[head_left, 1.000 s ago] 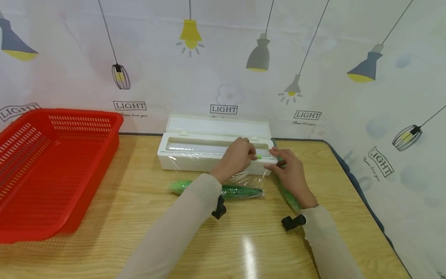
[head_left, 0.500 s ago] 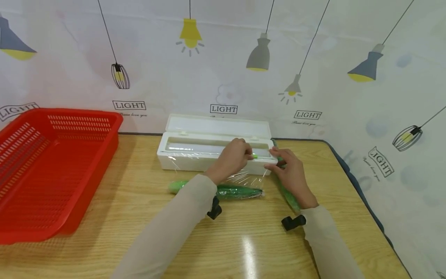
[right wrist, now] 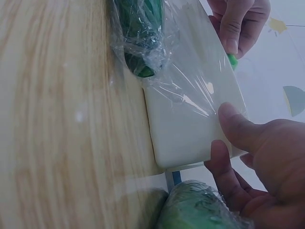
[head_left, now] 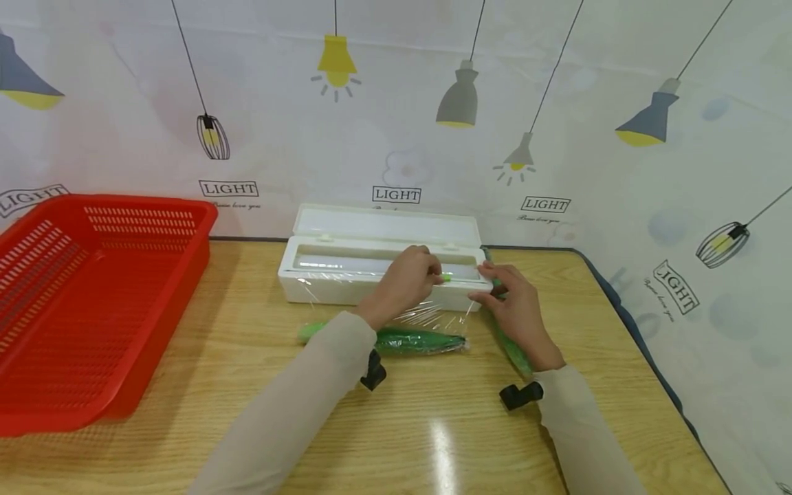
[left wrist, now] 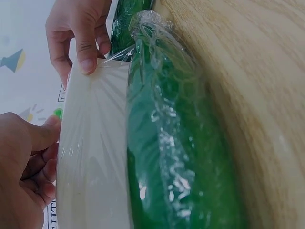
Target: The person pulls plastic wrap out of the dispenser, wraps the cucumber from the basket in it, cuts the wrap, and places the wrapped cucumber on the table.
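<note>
A white cling film dispenser box (head_left: 322,289) stands with its lid up and a roll of film inside. My left hand (head_left: 405,282) pinches a small green slide cutter (head_left: 446,278) on its front edge; the left wrist view shows thumb and finger at the cutter (left wrist: 57,113). At the box's right end, my right hand (head_left: 516,306) grips the corner, thumb on the front face. Clear film (right wrist: 190,86) stretches down the box front to a film-wrapped cucumber (head_left: 421,341) lying before it, partly hidden by my left sleeve.
Another wrapped cucumber (head_left: 515,354) lies under my right hand, beside the box; its wrapped end (right wrist: 195,210) shows in the right wrist view. On the left stands a red perforated basket (head_left: 155,309). A patterned wall cloth (head_left: 396,103) hangs behind the wooden table (head_left: 470,426).
My left hand has slid a little to the left along the box's front edge with the green slide cutter. My right hand keeps its place on the box corner.
</note>
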